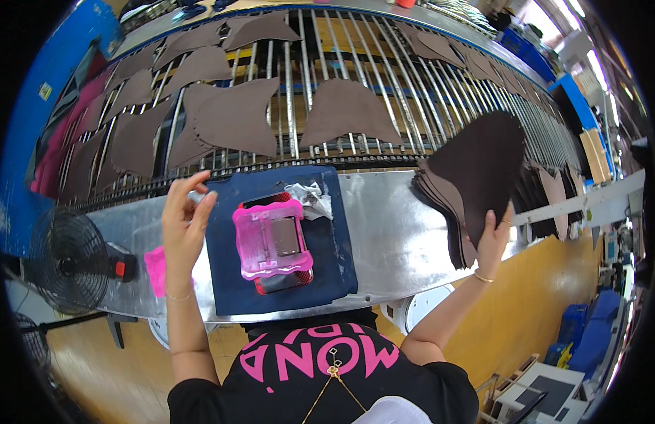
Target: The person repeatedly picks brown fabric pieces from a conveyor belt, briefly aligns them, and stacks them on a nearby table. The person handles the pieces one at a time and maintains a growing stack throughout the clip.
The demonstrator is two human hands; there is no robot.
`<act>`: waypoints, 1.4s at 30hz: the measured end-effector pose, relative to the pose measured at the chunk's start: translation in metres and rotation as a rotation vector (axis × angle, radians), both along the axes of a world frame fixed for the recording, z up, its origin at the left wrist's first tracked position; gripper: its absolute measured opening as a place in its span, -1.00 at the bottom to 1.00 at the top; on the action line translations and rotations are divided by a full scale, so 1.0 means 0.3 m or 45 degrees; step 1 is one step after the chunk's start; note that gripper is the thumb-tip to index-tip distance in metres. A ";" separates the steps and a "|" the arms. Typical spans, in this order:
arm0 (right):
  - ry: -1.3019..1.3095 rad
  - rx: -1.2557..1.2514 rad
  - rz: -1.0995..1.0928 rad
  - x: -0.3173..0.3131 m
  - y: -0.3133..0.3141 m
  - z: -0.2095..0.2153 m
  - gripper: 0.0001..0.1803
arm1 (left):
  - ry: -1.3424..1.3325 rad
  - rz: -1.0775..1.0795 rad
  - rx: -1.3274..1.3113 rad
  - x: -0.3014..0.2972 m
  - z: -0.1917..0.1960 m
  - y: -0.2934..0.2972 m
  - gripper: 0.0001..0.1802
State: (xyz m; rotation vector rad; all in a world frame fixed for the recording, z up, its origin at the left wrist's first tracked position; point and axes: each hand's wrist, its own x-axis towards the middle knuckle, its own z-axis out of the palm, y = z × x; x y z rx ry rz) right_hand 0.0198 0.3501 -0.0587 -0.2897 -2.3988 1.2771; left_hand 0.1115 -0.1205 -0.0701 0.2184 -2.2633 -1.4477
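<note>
My right hand [493, 244] grips a dark brown cut piece [491, 159] by its lower edge, thumb on top, and holds it tilted over a stack of similar brown pieces [440, 201] on the metal table. My left hand [189, 212] is raised near the left edge of a dark blue mat [327, 247], thumb and fingers apart, with nothing in it. On the mat lies a pink wavy-edged plastic tray [254, 244] above a red-and-black item [285, 283]. Beside the tray is a crumpled white wrapper [315, 203].
Beyond the table, a rack of metal rods [291, 106] carries several brown pieces [232, 120]. A black fan [69, 261] stands at the left, near a pink sheet [155, 270]. A pale metal bar [582, 201] juts in at the right, by hanging pieces [552, 198].
</note>
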 end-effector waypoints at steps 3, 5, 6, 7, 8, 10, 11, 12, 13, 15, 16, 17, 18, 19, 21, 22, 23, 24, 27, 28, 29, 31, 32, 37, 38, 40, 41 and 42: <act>0.240 -0.248 0.320 0.007 -0.130 0.105 -0.54 | 0.066 -0.021 0.025 -0.042 0.035 0.048 -0.60; 0.312 -0.402 0.541 0.007 -0.212 0.133 -0.53 | 0.237 -0.043 -0.155 -0.074 0.033 0.063 -0.55; 0.329 -0.477 0.650 0.005 -0.251 0.136 -0.53 | 0.225 -0.080 -0.021 -0.077 0.051 0.081 -0.52; 0.413 -0.424 0.659 -0.013 -0.293 0.112 -0.53 | 0.221 -0.119 0.122 -0.079 0.069 0.097 -0.49; 0.416 -0.506 0.768 -0.009 -0.360 0.104 -0.53 | 0.215 -0.149 0.256 -0.074 0.085 0.109 -0.46; 0.439 -0.439 0.912 -0.012 -0.494 0.111 -0.54 | 0.118 -0.154 0.518 -0.039 0.114 0.077 -0.60; 0.408 -0.368 0.972 -0.015 -0.526 0.107 -0.54 | 0.052 -0.167 0.578 -0.004 0.142 0.015 -0.65; 0.379 -0.297 1.031 -0.013 -0.554 0.103 -0.55 | -0.014 -0.180 0.638 0.025 0.155 -0.032 -0.70; 0.268 -0.340 1.205 0.011 -0.608 0.137 -0.55 | 0.246 0.003 0.560 0.054 0.135 -0.059 -0.81; 0.053 -0.503 1.329 0.027 -0.670 0.091 -0.55 | 0.293 0.089 0.422 0.121 0.165 -0.129 -0.82; -0.041 -0.398 1.390 0.024 -0.687 0.063 -0.58 | 0.339 0.186 0.332 0.154 0.158 -0.161 -0.83; 0.100 -0.203 1.409 0.021 -0.708 0.048 -0.63 | 0.329 0.248 0.309 0.185 0.157 -0.179 -0.82; 0.244 -0.010 1.421 0.018 -0.731 0.036 -0.67 | 0.318 0.309 0.287 0.214 0.160 -0.193 -0.82; 0.392 0.177 1.426 0.018 -0.754 0.026 -0.70 | 0.306 0.370 0.261 0.241 0.165 -0.204 -0.82; 0.415 0.184 1.400 0.035 -0.788 0.007 -0.76 | 0.264 0.406 0.253 0.284 0.173 -0.216 -0.81; 0.431 0.191 1.377 0.039 -0.798 -0.001 -0.79 | 0.247 0.415 0.252 0.297 0.174 -0.221 -0.81; 0.411 0.133 1.384 0.041 -0.811 -0.010 -0.80 | 0.243 0.426 0.230 0.310 0.170 -0.227 -0.81; 0.596 0.063 1.470 0.040 -0.825 -0.002 -0.81 | 0.239 0.435 0.209 0.322 0.163 -0.234 -0.81; 0.555 0.157 1.500 0.052 -0.813 0.015 -0.83 | 0.208 0.470 0.211 0.335 0.152 -0.223 -0.82; 0.503 0.179 1.494 0.053 -0.793 0.003 -0.83 | 0.191 0.478 0.224 0.335 0.148 -0.213 -0.83; 0.452 0.201 1.485 0.052 -0.767 -0.010 -0.83 | 0.153 0.443 0.227 0.332 0.140 -0.201 -0.84; 0.538 0.435 1.419 0.039 -0.695 -0.043 -0.79 | 0.077 0.372 0.232 0.321 0.112 -0.181 -0.85; 0.495 0.386 1.382 0.039 -0.667 -0.053 -0.78 | 0.024 0.329 0.182 0.312 0.083 -0.181 -0.87; 0.415 0.443 1.332 0.053 -0.522 -0.069 -0.75 | -0.263 0.024 0.178 0.206 0.040 -0.080 -0.90; 0.396 0.454 1.299 0.055 -0.484 -0.107 -0.75 | -0.295 -0.031 0.203 0.184 0.034 -0.060 -0.90; 0.288 0.311 1.209 0.072 -0.406 -0.155 -0.76 | -0.305 -0.171 0.089 0.133 0.057 -0.012 -0.92; 0.227 0.209 1.175 0.085 -0.376 -0.160 -0.77 | -0.313 -0.239 0.033 0.111 0.066 0.010 -0.93; 0.165 0.107 1.140 0.097 -0.341 -0.162 -0.78 | -0.203 -0.302 -0.117 0.086 0.057 0.028 -0.94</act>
